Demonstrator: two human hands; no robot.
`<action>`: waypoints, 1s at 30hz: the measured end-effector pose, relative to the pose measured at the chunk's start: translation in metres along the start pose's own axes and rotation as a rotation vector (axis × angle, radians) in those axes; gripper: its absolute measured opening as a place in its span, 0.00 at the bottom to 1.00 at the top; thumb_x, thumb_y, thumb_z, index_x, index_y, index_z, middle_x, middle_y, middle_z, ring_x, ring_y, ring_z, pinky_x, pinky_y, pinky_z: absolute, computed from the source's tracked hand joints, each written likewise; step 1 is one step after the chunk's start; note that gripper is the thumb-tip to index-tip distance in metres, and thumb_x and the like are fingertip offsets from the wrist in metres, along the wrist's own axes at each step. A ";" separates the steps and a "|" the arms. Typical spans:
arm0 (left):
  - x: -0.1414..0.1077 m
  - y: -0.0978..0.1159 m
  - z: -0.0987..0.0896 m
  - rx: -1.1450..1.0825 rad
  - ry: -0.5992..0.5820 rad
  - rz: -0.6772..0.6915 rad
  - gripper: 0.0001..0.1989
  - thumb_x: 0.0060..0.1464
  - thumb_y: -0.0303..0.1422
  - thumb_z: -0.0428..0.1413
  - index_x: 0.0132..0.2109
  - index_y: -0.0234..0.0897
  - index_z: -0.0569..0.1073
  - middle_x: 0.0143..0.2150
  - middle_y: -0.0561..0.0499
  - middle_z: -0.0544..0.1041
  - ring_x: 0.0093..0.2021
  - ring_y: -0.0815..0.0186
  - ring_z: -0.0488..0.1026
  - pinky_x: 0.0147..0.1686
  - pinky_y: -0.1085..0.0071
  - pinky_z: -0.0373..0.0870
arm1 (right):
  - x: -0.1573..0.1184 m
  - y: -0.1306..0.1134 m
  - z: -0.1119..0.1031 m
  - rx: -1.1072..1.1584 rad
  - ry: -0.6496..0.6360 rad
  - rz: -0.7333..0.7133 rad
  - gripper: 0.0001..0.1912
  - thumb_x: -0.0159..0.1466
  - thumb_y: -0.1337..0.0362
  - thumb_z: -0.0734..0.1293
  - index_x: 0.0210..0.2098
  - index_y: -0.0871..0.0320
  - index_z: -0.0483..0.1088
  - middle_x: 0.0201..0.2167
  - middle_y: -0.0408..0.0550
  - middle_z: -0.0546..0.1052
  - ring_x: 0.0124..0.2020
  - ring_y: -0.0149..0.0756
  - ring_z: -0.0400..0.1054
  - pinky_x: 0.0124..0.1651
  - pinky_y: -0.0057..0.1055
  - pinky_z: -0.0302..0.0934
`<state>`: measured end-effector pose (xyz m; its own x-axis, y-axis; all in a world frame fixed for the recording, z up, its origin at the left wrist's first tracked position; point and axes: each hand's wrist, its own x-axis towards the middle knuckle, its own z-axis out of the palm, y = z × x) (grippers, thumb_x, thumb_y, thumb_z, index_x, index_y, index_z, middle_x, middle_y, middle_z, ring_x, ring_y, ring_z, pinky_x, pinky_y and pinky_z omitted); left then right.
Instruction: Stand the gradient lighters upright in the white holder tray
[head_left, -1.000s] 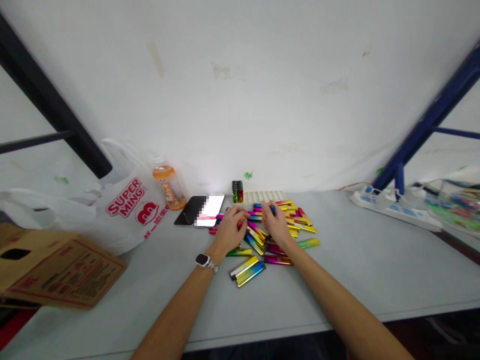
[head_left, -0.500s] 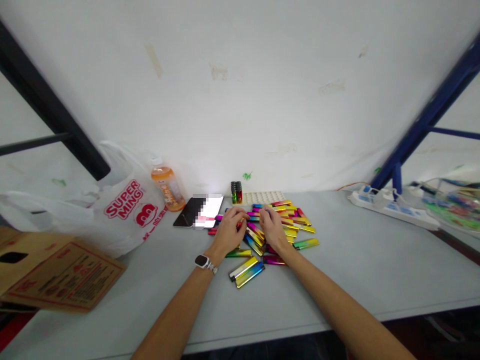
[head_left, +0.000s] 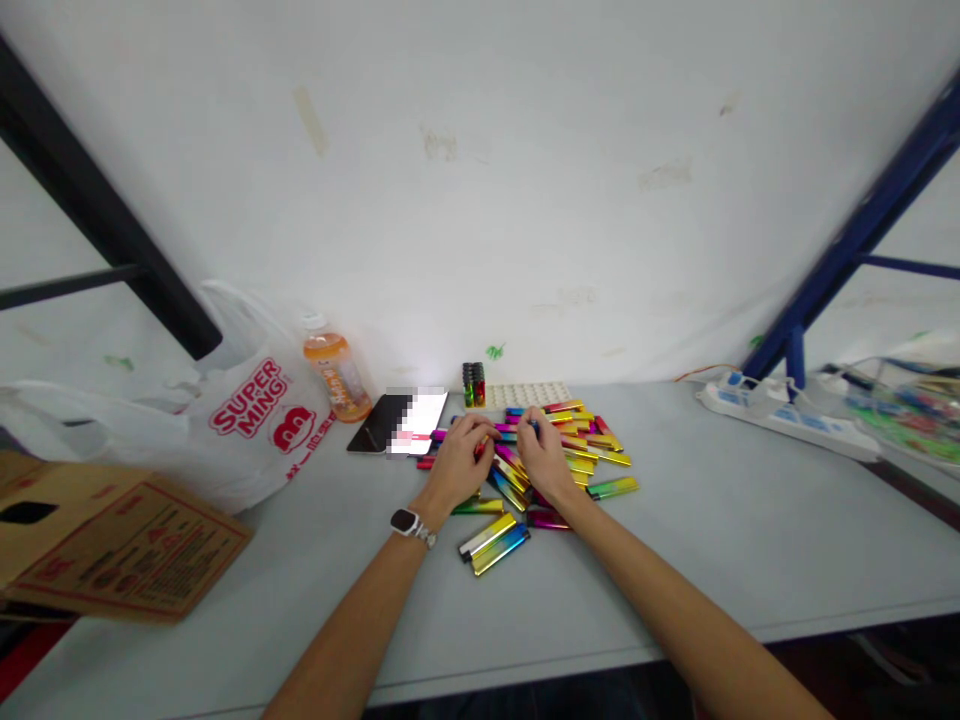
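Lighters [head_left: 512, 468] lie heaped under curled fingers [head_left: 472, 428]: the right hand [head_left: 544, 457] pinches a blue piece [head_left: 535, 427]; whether the left hand [head_left: 460, 460] clamps anything I cannot tell. Beyond, a pale tray [head_left: 527, 396] lies on the desk [head_left: 750, 520].

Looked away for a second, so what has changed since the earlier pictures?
The right hand shifted slightly left, toward the left hand; less of the blue item in it shows. No visible grasp or release. The left hand and shiny coloured pieces stayed put.
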<state>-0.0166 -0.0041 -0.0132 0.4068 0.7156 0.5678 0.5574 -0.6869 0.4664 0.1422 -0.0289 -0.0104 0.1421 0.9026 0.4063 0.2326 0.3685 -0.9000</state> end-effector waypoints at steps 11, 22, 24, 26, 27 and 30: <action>0.000 0.001 -0.001 0.014 -0.012 0.001 0.10 0.59 0.24 0.50 0.40 0.39 0.75 0.47 0.47 0.73 0.50 0.59 0.70 0.53 0.58 0.70 | -0.004 -0.003 0.000 0.098 -0.008 0.065 0.17 0.66 0.47 0.62 0.30 0.53 0.60 0.20 0.37 0.59 0.23 0.32 0.54 0.25 0.28 0.50; 0.000 -0.001 0.000 0.000 -0.012 -0.001 0.09 0.59 0.24 0.50 0.40 0.38 0.75 0.47 0.46 0.73 0.50 0.59 0.69 0.54 0.57 0.69 | -0.001 0.002 0.001 0.039 0.020 0.033 0.12 0.68 0.54 0.58 0.32 0.53 0.60 0.22 0.37 0.60 0.24 0.32 0.54 0.27 0.29 0.50; 0.000 -0.001 0.000 0.000 -0.014 -0.003 0.09 0.59 0.24 0.51 0.40 0.38 0.75 0.47 0.46 0.73 0.50 0.59 0.69 0.54 0.57 0.69 | 0.000 0.004 0.001 0.001 0.031 0.010 0.08 0.68 0.58 0.57 0.33 0.54 0.60 0.23 0.37 0.60 0.24 0.32 0.54 0.28 0.29 0.51; 0.000 0.000 0.000 -0.001 -0.017 -0.006 0.09 0.59 0.24 0.51 0.40 0.38 0.75 0.47 0.46 0.73 0.50 0.59 0.69 0.53 0.57 0.69 | 0.001 0.005 0.001 -0.025 0.046 -0.001 0.07 0.67 0.60 0.57 0.34 0.54 0.60 0.23 0.37 0.60 0.25 0.31 0.55 0.29 0.29 0.51; 0.000 0.000 0.000 -0.001 -0.018 -0.008 0.09 0.59 0.24 0.51 0.40 0.38 0.75 0.47 0.46 0.73 0.49 0.59 0.69 0.53 0.57 0.69 | 0.001 0.006 0.001 -0.030 0.052 0.000 0.07 0.68 0.61 0.57 0.34 0.54 0.60 0.23 0.37 0.60 0.25 0.31 0.55 0.30 0.29 0.51; 0.000 0.000 0.000 -0.003 -0.018 -0.007 0.09 0.59 0.24 0.51 0.40 0.38 0.75 0.47 0.46 0.73 0.50 0.59 0.69 0.54 0.56 0.69 | 0.001 0.007 0.002 -0.030 0.054 0.014 0.07 0.68 0.60 0.57 0.34 0.54 0.59 0.23 0.37 0.60 0.25 0.31 0.55 0.30 0.29 0.51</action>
<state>-0.0170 -0.0039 -0.0133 0.4156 0.7227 0.5522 0.5585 -0.6820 0.4723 0.1425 -0.0253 -0.0171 0.1973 0.8939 0.4025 0.2591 0.3484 -0.9008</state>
